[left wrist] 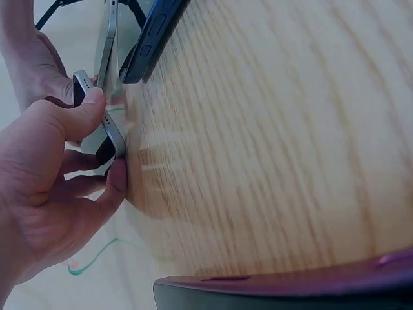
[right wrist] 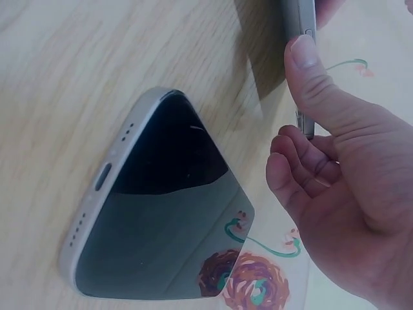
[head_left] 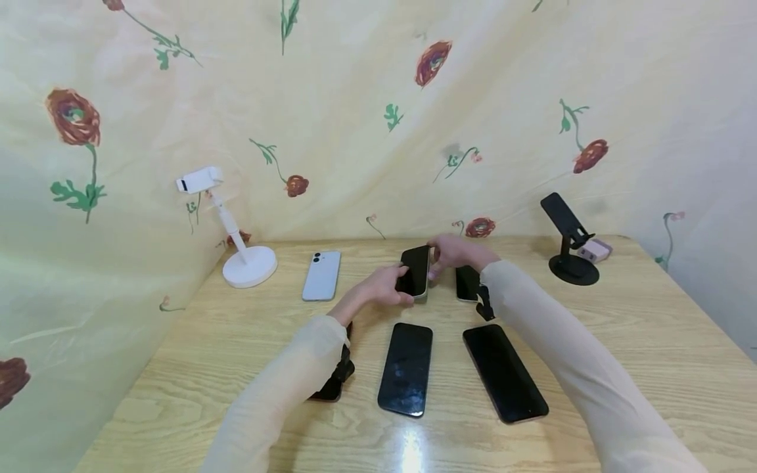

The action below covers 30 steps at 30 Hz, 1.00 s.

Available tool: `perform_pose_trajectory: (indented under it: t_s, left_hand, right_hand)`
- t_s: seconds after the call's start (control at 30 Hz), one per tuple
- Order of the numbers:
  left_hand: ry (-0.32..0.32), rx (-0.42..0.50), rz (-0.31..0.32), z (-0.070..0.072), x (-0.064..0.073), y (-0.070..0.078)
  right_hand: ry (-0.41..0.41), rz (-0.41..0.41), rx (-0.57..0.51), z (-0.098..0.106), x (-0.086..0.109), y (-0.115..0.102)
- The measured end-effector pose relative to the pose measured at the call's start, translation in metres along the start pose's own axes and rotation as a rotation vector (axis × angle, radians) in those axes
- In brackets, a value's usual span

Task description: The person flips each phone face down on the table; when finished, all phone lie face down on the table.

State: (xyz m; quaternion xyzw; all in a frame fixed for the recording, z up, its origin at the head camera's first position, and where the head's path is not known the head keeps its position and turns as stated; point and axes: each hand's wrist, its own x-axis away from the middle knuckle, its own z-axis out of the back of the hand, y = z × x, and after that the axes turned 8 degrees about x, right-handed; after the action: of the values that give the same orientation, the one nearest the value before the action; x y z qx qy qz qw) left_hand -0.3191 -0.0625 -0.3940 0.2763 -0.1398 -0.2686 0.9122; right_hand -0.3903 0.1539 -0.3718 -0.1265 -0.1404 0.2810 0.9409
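Note:
Both hands hold one phone (head_left: 417, 270) with a dark screen and pale metal edges at the back middle of the table. My left hand (head_left: 383, 286) grips its left side; in the left wrist view the thumb lies across the edge with the speaker holes and the fingers curl beneath. On the other side, my right hand (head_left: 452, 253) pinches the phone's edge, its thumb (right wrist: 305, 55) beside a side button. Just right of them, partly hidden by the right forearm, lies a white-edged phone (right wrist: 161, 219), screen up.
A pale blue phone (head_left: 322, 276) lies back up at the left. Nearer are a middle phone (head_left: 405, 369), a right phone (head_left: 505, 373) and a left phone (head_left: 328, 391) partly under the left sleeve. A white stand (head_left: 250, 266), black stand (head_left: 572, 266) and charger (head_left: 596, 249) stand behind.

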Motion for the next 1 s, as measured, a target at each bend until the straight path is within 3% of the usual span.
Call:
perform_pose_trajectory:
  t_s: [0.4,0.8,1.0]
  left_hand:
    - [-0.039,0.071,-0.086,0.006,0.003,-0.008]
    - [-0.074,0.217,-0.060,0.007,0.006,-0.009]
    - [-0.069,0.313,-0.091,0.010,0.008,-0.011]
  right_hand:
    - [0.005,0.033,-0.026,0.008,0.005,-0.008]
    - [-0.007,0.042,-0.067,0.009,0.006,-0.014]
    - [0.011,0.050,-0.086,0.009,0.007,-0.019]
